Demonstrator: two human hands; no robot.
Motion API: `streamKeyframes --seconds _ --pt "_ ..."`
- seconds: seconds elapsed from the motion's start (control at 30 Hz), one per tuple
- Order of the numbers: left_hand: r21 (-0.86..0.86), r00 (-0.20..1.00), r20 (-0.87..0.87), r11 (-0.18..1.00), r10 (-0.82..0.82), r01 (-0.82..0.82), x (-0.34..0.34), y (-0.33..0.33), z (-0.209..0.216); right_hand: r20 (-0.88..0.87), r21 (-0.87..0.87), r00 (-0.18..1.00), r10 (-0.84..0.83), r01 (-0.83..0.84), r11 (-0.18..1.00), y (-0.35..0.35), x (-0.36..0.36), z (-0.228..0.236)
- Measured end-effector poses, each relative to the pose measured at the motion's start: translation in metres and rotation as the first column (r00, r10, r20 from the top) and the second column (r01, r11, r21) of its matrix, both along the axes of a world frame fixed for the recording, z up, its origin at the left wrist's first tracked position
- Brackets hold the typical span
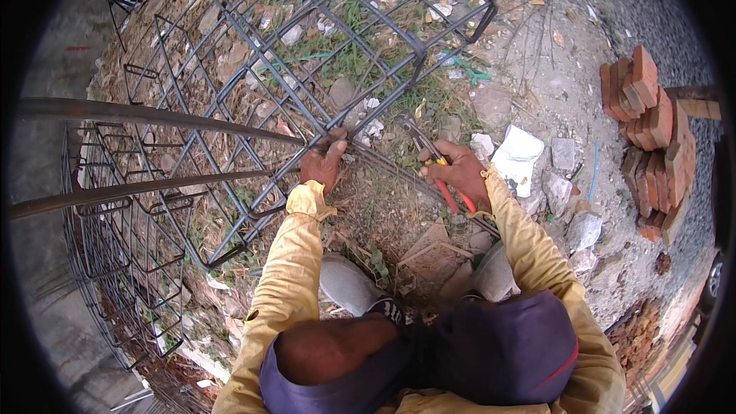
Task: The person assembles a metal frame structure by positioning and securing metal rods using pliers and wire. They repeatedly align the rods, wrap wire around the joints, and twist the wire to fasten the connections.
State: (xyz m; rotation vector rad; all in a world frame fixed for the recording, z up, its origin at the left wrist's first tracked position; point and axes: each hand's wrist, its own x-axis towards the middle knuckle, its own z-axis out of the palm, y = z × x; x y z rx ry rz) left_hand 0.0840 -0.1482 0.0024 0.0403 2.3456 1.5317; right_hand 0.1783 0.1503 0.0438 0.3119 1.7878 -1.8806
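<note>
A cage of tied steel rebar (328,119) lies in front of me, spreading from the middle toward the far left. My left hand (323,164) is closed around a bar at its near side, thumb uppermost, close to a crossing of bars. To the right, my right hand (460,172) grips pliers (419,135) with red and yellow handles. Their metal head points up and left, apart from the cage. Whether the jaws hold any wire is too small to tell. Below the hands, a thin dark bar runs slantwise over the ground.
Two long dark steel bars (153,113) reach in from the left over the cage. More bent rebar frames (115,261) stand at the left edge. Red bricks (650,138) are stacked at the right. Stones (563,153) and a crumpled white sheet (517,156) litter the uneven ground.
</note>
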Motion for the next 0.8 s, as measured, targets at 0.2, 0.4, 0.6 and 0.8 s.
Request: streamKeyframes --seconds 0.2,0.4,0.6,0.8 --pt "-0.01 0.997 0.072 1.0 0.006 -0.006 -0.003 -0.001 -0.001 0.099 0.08 0.963 0.251 -0.259 0.963 -0.011 -0.016 -0.006" --pt "0.001 0.983 0.164 0.996 0.084 -0.085 -0.002 0.004 0.015 0.105 0.775 0.808 0.58 -0.432 0.461 -0.053 -0.026 0.024" --pt "0.097 0.978 0.179 0.987 0.107 -0.126 -0.001 0.005 0.01 0.08 0.833 0.756 0.649 -0.408 0.374 -0.074 -0.027 0.02" --pt "-0.025 0.995 0.087 0.999 0.047 -0.045 -0.003 0.002 0.004 0.08 0.94 0.767 0.637 -0.27 0.207 -0.097 -0.022 0.013"
